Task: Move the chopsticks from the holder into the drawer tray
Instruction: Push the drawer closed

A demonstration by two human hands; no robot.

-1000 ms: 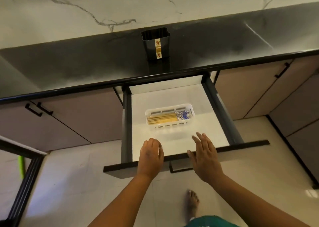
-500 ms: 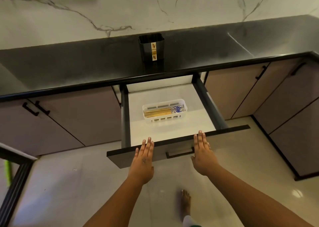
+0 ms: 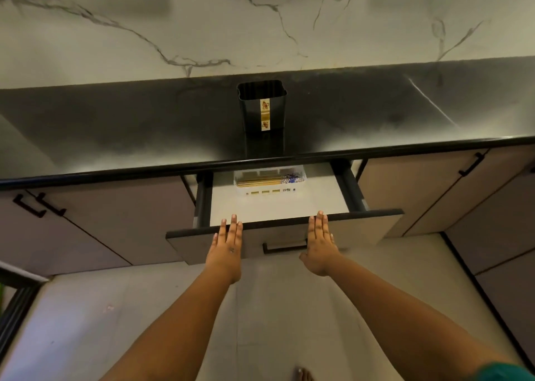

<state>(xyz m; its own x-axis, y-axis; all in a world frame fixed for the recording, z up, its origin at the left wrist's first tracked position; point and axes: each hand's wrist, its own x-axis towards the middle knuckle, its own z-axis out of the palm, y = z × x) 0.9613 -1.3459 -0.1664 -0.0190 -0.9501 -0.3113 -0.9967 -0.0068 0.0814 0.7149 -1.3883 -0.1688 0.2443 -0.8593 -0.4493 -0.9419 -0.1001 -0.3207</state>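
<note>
Chopsticks [image 3: 262, 181] lie in the tray [image 3: 301, 176] at the drawer's [image 3: 289, 207] back edge. Left hand [image 3: 227, 243] and right hand [image 3: 320, 240], flat and empty, press its front; the holder [image 3: 262, 114] looks empty. Closing remains: an even push.

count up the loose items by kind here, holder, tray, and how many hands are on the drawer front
holder: 1, black, upright on the countertop
tray: 1, white, in the drawer, chopsticks lying inside (too bunched to count)
hands on the drawer front: 2, left hand and right hand, flat
total: 4
</note>
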